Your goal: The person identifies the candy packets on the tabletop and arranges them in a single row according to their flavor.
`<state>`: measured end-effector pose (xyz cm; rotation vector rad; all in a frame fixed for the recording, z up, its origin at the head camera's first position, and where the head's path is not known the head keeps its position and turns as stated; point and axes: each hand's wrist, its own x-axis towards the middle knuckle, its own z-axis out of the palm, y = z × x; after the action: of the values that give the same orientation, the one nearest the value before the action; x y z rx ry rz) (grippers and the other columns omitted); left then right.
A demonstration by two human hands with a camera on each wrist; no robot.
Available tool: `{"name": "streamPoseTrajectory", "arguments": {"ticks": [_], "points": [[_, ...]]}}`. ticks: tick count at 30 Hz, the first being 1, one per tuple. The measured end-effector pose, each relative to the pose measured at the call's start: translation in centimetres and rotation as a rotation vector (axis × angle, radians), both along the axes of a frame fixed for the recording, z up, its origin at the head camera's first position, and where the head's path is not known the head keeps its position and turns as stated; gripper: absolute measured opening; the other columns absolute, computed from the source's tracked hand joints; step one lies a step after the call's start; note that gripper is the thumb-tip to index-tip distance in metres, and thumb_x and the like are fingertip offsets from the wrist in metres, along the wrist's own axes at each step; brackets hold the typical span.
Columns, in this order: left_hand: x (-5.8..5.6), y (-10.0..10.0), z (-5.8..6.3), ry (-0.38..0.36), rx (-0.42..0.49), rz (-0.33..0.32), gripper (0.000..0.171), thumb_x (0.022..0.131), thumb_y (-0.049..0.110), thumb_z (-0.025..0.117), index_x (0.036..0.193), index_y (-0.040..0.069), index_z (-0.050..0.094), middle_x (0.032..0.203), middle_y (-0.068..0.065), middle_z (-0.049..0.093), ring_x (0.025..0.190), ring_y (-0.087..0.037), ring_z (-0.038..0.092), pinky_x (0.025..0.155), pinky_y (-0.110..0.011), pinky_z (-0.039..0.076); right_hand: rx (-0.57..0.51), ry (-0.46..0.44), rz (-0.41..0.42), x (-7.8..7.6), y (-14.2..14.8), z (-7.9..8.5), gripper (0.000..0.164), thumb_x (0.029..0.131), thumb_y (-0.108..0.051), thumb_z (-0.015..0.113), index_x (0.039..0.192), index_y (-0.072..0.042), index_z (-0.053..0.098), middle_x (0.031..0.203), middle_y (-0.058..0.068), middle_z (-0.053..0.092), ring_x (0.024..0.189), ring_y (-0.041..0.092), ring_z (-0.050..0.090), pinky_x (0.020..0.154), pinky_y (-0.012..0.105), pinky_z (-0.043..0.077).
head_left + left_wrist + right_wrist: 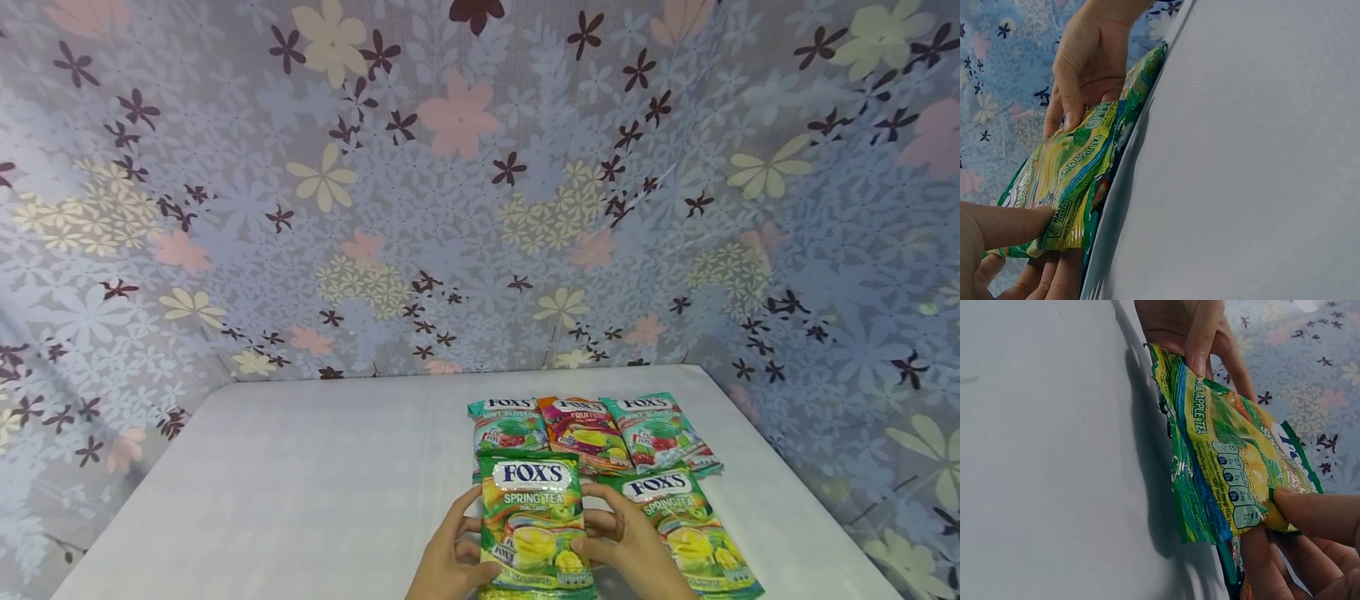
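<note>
Both hands hold a green and yellow FOX'S Spring Tea candy bag (534, 525) with its printed front facing up. My left hand (455, 550) grips its left edge, thumb on the front and fingers behind. On the opposite edge, my right hand (626, 542) pinches it the same way. In the left wrist view the left thumb (1016, 224) presses near the bag's lower corner. The right wrist view shows the right thumb (1316, 509) on the printed face. A second Spring Tea bag (693, 542) lies on the table, partly behind my right hand.
Behind the held bag lie a Mint Blossom bag (510, 429), a red Fruits bag (585, 437) and another Mint Blossom bag (660, 433) in a row. A white cloth covers the table (300, 483). Floral sheets (450, 208) hang around it.
</note>
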<state>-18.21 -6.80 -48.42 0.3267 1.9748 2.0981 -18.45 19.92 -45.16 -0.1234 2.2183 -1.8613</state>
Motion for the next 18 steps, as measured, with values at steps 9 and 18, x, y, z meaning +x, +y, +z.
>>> {"name": "streamPoseTrajectory", "arguments": {"ticks": [9, 18], "points": [[0.1, 0.0, 0.0, -0.008, -0.025, 0.012, 0.092, 0.074, -0.011, 0.070, 0.152, 0.009, 0.026, 0.102, -0.009, 0.060, 0.071, -0.023, 0.063, 0.067, -0.033, 0.053, -0.046, 0.006, 0.063, -0.3, 0.1, 0.3, 0.077, 0.087, -0.015, 0.072, 0.145, 0.007, 0.025, 0.113, 0.013, 0.063, 0.092, 0.026, 0.059, 0.066, 0.039, 0.050], [-0.5, -1.0, 0.4, 0.001, -0.067, -0.006, 0.090, 0.074, -0.012, 0.070, 0.151, 0.008, 0.026, 0.101, -0.009, 0.060, 0.067, -0.020, 0.062, 0.064, -0.030, 0.051, -0.147, -0.019, 0.104, -0.6, -0.7, 0.3, 0.073, 0.090, -0.010, 0.069, 0.144, 0.007, 0.022, 0.087, 0.005, 0.049, 0.066, 0.014, 0.043, 0.057, 0.033, 0.041]]}}
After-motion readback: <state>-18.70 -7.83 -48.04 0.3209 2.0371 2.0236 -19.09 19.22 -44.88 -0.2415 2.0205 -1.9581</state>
